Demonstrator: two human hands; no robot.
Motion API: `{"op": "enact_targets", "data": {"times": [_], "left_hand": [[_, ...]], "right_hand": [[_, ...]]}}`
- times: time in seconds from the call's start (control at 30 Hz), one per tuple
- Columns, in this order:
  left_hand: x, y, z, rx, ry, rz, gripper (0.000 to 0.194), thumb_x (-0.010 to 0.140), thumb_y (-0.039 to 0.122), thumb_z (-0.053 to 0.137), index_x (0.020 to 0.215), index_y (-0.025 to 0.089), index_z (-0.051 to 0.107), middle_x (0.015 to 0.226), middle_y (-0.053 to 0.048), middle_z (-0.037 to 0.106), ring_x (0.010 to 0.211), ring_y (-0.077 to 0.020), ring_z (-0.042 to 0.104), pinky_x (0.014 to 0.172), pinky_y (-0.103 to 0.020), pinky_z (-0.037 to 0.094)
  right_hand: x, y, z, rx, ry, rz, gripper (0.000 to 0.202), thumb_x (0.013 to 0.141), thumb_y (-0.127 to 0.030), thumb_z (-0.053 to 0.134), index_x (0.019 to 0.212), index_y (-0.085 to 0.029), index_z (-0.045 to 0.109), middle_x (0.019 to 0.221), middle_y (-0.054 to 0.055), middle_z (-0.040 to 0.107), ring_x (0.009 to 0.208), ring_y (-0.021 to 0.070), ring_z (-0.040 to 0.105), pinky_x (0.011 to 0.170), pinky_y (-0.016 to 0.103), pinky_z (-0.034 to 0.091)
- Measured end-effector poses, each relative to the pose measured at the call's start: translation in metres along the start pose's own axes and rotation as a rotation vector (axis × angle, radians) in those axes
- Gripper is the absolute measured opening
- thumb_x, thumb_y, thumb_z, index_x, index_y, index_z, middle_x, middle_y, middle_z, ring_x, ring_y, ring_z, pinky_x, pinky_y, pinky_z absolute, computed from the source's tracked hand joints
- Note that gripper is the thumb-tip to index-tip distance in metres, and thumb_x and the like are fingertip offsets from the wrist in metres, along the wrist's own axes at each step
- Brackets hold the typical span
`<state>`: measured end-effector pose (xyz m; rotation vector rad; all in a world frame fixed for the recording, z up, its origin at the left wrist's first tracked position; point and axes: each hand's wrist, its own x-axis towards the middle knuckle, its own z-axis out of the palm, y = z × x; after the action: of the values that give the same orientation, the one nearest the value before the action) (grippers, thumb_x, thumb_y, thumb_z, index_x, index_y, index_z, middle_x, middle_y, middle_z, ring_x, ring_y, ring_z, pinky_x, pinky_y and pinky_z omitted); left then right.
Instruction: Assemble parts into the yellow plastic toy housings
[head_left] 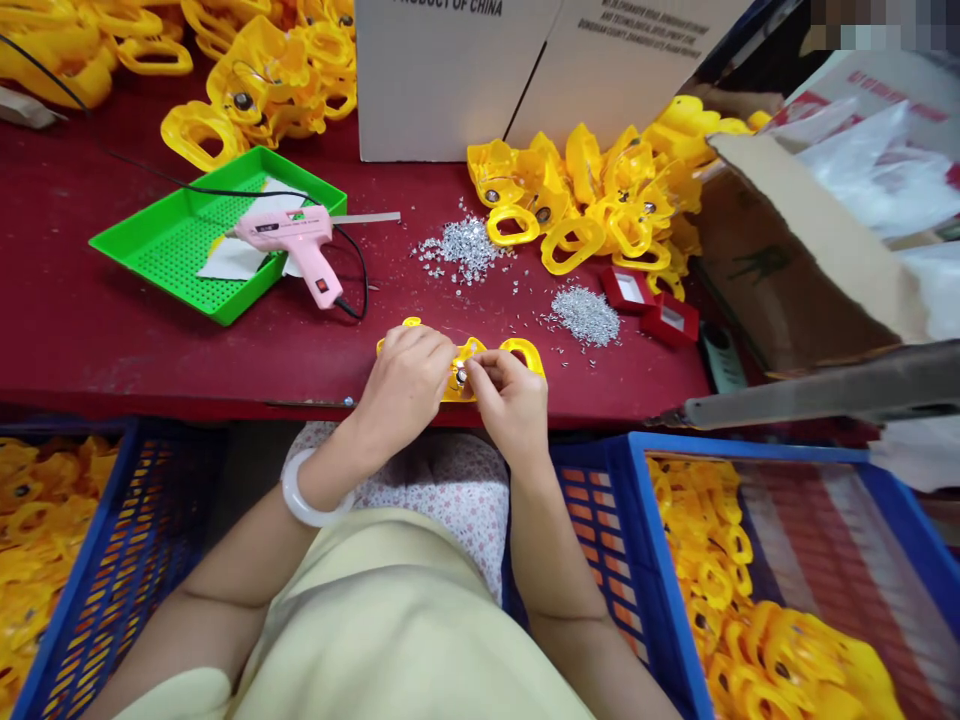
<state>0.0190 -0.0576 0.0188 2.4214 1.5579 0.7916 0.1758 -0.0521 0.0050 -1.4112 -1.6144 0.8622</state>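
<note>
A yellow plastic part [523,352] lies at the front edge of the dark red table, with its looped handle to the right and a small round metallic piece near its middle. My left hand [409,385] rests over the left portion of the part, its fingers curled onto it. The thumb and fingers of my right hand [511,400] are pinched together beside the metallic piece; whatever they hold is too small to make out. Beyond my hands are a pile of small clear pieces [466,248] and a pile of small silver screws [586,315].
A pink glue gun [296,240] lies on a green tray [225,308] at the left. Yellow parts [585,190] are heaped before a large carton [442,90]. Two red boxes [670,320] sit right. Blue crates [664,580] flank my lap. An open carton [810,250] stands right.
</note>
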Motion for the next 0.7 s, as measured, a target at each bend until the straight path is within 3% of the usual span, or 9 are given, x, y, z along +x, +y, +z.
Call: {"op": "enact_targets", "data": {"times": [0.23,0.37,0.7], "left_hand": [[0.008,-0.004,0.011,0.045,0.027,0.001,0.022,0.094,0.013,0.046,0.087,0.016,0.068,0.093,-0.009,0.072,0.1,-0.0255,0.062,0.092,-0.044,0.04],[0.009,-0.004,0.01,0.069,0.014,0.0,0.021,0.094,0.013,0.048,0.086,0.015,0.068,0.092,-0.009,0.072,0.1,-0.0256,0.062,0.093,-0.046,0.039],[0.009,-0.008,0.01,0.106,0.008,0.114,0.014,0.093,0.014,0.054,0.088,0.017,0.067,0.089,-0.006,0.072,0.1,-0.0263,0.061,0.091,-0.048,0.04]], "right_hand": [[-0.009,-0.001,-0.019,-0.221,0.018,-0.041,0.021,0.081,-0.033,0.069,0.097,-0.021,0.065,0.065,-0.004,0.063,0.057,0.0113,0.059,0.059,0.025,0.045],[-0.01,0.0,-0.022,-0.361,0.052,-0.137,0.01,0.086,-0.03,0.064,0.088,-0.021,0.068,0.071,-0.001,0.067,0.062,0.0122,0.061,0.062,0.025,0.044],[-0.003,-0.007,-0.017,-0.556,0.132,-0.369,0.02,0.095,-0.032,0.055,0.085,-0.019,0.066,0.083,0.004,0.068,0.072,0.0143,0.06,0.067,0.027,0.044]]}}
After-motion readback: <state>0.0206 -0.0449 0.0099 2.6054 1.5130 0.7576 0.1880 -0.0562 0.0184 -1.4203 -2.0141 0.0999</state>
